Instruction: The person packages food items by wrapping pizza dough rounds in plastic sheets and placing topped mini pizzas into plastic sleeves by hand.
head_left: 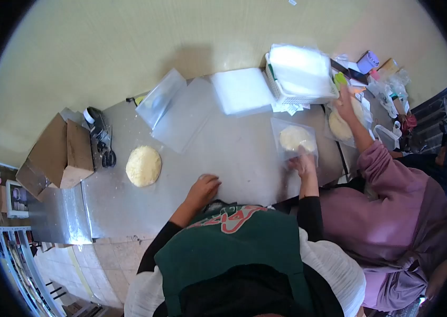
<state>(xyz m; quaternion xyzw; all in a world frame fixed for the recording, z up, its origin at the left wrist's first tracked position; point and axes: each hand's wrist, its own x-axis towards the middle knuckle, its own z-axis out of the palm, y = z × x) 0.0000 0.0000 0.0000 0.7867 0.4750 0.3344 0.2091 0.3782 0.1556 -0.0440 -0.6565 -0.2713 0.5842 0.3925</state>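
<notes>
My right hand grips the near edge of a clear plastic sheet. A flat, pale yellow round, dough-like, lies on or inside that plastic; which one I cannot tell. My fingertips reach the near rim of the round. My left hand rests on the table near its front edge, holding nothing, fingers loosely bent. Farther left, a bigger pale yellow round with a crumbly surface lies bare on the metal table.
Plastic sheets and a white stack lie at the back, beside a white basket of sheets. Scissors and a cardboard box sit left. At right, a co-worker's hand is over another round in plastic.
</notes>
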